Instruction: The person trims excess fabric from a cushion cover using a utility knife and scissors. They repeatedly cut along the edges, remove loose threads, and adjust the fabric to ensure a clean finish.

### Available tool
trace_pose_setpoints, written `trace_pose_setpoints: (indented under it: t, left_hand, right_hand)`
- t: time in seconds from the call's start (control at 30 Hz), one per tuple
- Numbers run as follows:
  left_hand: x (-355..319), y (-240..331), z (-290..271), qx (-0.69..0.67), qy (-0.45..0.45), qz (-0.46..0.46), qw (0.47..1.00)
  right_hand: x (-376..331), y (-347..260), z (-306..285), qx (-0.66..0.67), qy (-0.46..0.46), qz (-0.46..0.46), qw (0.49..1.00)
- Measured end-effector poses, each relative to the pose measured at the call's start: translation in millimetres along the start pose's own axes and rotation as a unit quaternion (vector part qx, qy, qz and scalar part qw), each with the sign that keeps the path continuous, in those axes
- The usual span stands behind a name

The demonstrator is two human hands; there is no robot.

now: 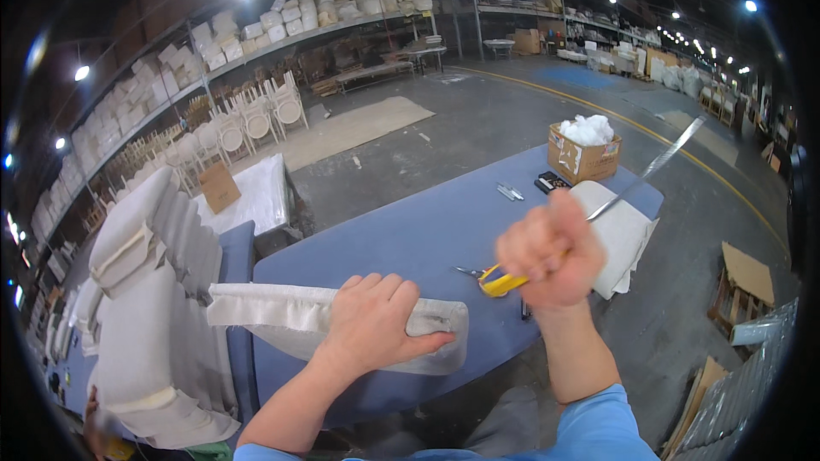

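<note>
Over the near side of the blue table point(384, 239), your left hand point(369, 323) clamps its fingers on a pale fabric-covered panel point(272, 311) – overhanging the left edge. Your right hand point(553, 248) is fisted round a yellow-handled tool point(502, 283). Beyond, tabletop stretches rightward toward a carton point(574, 160) – print too small to read.

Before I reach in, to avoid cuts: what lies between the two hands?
Head view: the fabric's end, blue table, a metal tip and a yellow tool.
</note>
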State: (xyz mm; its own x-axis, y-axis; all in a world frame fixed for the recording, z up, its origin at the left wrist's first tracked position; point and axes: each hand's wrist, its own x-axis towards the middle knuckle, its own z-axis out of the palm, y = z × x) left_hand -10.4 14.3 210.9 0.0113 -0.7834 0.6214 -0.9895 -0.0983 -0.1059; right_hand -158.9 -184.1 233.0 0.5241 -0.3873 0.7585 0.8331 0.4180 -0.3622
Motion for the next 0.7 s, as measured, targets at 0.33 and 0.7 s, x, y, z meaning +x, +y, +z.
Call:
trace_pose_setpoints:
  t: [0.33,0.7]
  left_hand:
    - [3.8,-0.5,1.3,0.021,-0.019,0.000,1.000]
    - [14.2,-8.9,11.6,0.031,-0.013,0.015,0.999]
  right_hand:
    - [-21.0,1.6,-16.8,0.136,0.050,-0.128,0.981]
    - [-44.5,40.4,-29.7,0.062,0.018,-0.255,0.965]
